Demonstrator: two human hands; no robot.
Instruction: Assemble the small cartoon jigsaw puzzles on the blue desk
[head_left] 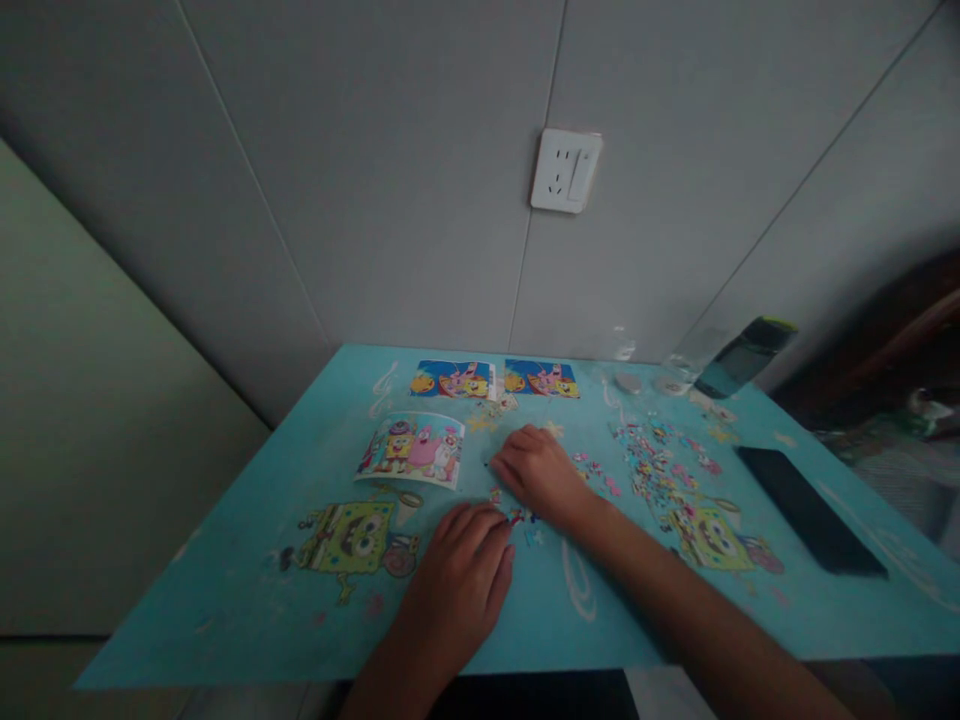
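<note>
On the turquoise tabletop [247,590] in the head view, small puzzle pieces [533,538] lie by the fingertips of the loosely curled left hand [459,565] and under the bent-fingered right hand [541,472], whether either grips any I cannot tell, with 1 curved picture sheet [412,450] and 2 blue cards [541,379] beyond.

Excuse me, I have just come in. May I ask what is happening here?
A person works with two bare hands over a turquoise, cartoon-printed table. The left hand is at a few small, multicoloured puzzle pieces; the right hand rests beyond, its grip hidden. A scattered pile of similar pieces lies to the right, and a curved, colourful picture card to the left.
</note>
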